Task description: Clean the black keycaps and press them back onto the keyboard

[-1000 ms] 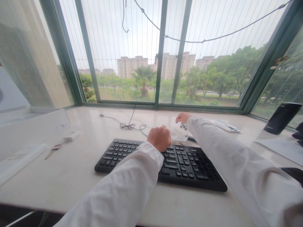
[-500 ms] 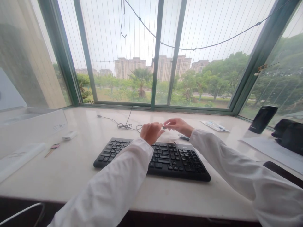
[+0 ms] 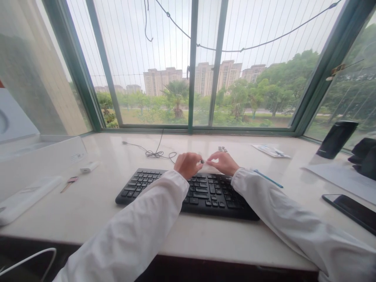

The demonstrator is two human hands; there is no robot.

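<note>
A black keyboard [image 3: 199, 194] lies on the white counter below both of my hands. Just over its back edge, my left hand [image 3: 187, 165] is closed, pinching a small black piece [image 3: 202, 161] about the size of a keycap between thumb and fingertips. My right hand [image 3: 223, 162] faces it from the other side, thumb and index finger pinched together close to the piece. Whatever those right fingertips hold, if anything, is too small to make out. Several small greyish pieces [image 3: 222, 149] sit on the counter behind my right hand.
A coiled cable [image 3: 157, 154] lies behind the keyboard. Leftward are a white adapter [image 3: 89, 167], a key [image 3: 69, 183] and a white box [image 3: 61, 150]. To the right are a blue stick-like tool [image 3: 268, 178], a flat packet [image 3: 272, 151], a phone [image 3: 351, 209] and a black speaker-like object [image 3: 337, 139].
My right hand has drawn slightly away from the black piece, which stays in my left hand. The blue tool and small greyish pieces show more fully. The camera view has shifted a little.
</note>
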